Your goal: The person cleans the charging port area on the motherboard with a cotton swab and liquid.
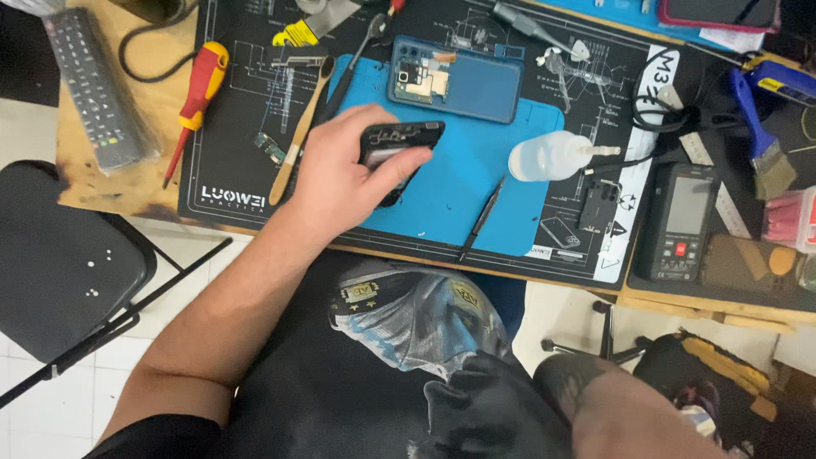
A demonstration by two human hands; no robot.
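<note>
Wooden bench [110,183] under a black work mat [238,110], and on that a smaller blue mat [484,178] where most of the work sits. The left hand [340,183] reaches over the blue mat's near-left part with fingers and thumb closed around a black phone frame [399,144], lifting its near end off the mat as far as one can judge. Just beyond it lies an opened blue phone [455,81], its inner boards exposed. To the right, a white squeeze bottle [548,157] lies on its side, nozzle pointing right, and black tweezers [482,219] rest slantwise near the mat's front edge. Left of the hand, a wooden-handled tool [299,132] lies almost touching the wrist, with a red and yellow screwdriver [195,98] farther out and a grey remote control [93,85] at the bench's end. A black meter [680,223] and a blue-handled brush [761,127] crowd the right side. The right forearm [629,412] shows at the lower edge, blurred; its hand is out of sight.
</note>
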